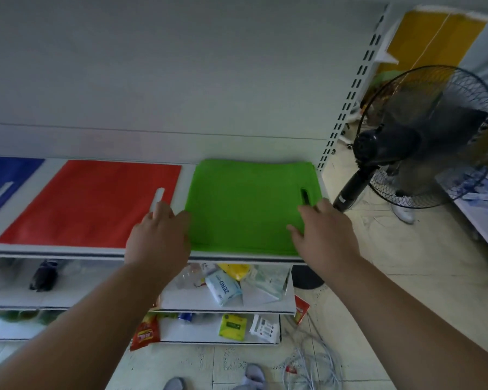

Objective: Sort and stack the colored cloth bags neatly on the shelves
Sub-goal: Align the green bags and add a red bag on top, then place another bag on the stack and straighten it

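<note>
A stack of green cloth bags [245,204] lies flat at the right end of the white shelf [68,250], its handle slot toward the right. My left hand [159,235] rests at the stack's left edge with relaxed fingers, partly over the gap beside the red bag. My right hand [326,232] lies on the stack's right front corner, fingers straight, near the slot. A red bag [88,204] is spread flat to the left, and a blue bag [3,181] lies at the far left, cut off by the frame.
A black standing fan [423,136] is close on the right of the shelf end. Lower shelves hold packets, bottles and a tissue pack [223,287]. Cables [313,367] and slippers lie on the tiled floor. A slotted upright [347,94] marks the shelf's right end.
</note>
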Demonstrator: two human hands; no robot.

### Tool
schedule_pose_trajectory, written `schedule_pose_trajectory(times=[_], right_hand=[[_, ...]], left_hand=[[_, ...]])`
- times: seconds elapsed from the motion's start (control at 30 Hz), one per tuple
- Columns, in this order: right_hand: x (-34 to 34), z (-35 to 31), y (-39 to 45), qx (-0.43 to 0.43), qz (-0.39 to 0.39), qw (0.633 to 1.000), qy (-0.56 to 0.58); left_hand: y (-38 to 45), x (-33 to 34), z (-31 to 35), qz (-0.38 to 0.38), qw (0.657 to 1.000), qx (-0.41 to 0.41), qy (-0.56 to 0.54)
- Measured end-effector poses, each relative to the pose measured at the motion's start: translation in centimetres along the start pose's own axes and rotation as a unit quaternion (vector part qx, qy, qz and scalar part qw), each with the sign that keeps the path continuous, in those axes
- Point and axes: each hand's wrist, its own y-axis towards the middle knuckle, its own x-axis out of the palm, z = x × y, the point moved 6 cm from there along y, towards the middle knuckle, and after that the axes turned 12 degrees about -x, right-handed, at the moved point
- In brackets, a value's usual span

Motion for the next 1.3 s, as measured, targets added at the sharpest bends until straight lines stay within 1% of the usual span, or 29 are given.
schedule_pose_trajectory(times=[0.13,0.23,0.37,0.47,0.53,0.6,0.7,0.87,1.0,1.17,1.3], right_hand=[[-2.8,-6.2,1.1,-0.056,0.069,0.995,0.052],[-4.6,-12.9,2.4,-0.102,0.089,0.988,0.071],[-6.6,-24.6,4.3,-0.159,0.146,0.969,0.119],[-7.5,-34.7,5.6,-0.21,0.159,0.954,0.142],[-7.8,-41.4,6.5,-0.246,0.157,0.943,0.159],[-8.1,-46.9,7.2,-0.279,0.154,0.932,0.176],[-8.0,-54.7,8.1,-0.326,0.129,0.913,0.207],[-7.7,-66.0,11.1,-0.392,0.12,0.883,0.23],[-6.5,-75.5,14.5,-0.447,0.12,0.849,0.254],[-6.0,-88.3,17.1,-0.506,0.073,0.818,0.264],[-5.7,-98.5,17.9,-0.54,0.068,0.794,0.27]], left_hand=[[-2.4,-1.5,-3.1,0.007,0.997,0.017,-0.08],[-4.0,-2.9,-8.1,0.016,0.994,-0.006,-0.111],[-6.6,-4.3,-18.5,0.039,0.988,-0.062,-0.137],[-8.9,-5.8,-27.9,0.06,0.982,-0.115,-0.139],[-10.6,-6.5,-34.6,0.073,0.977,-0.156,-0.125],[-12.1,-6.9,-40.0,0.08,0.971,-0.193,-0.118],[-14.2,-7.1,-47.4,0.093,0.959,-0.244,-0.112],[-14.5,-6.9,-57.3,0.145,0.93,-0.319,-0.112],[-14.1,-6.3,-64.6,0.167,0.908,-0.369,-0.109],[-15.8,-7.3,-73.9,0.166,0.873,-0.45,-0.09],[-17.0,-6.6,-82.3,0.171,0.851,-0.488,-0.094]])
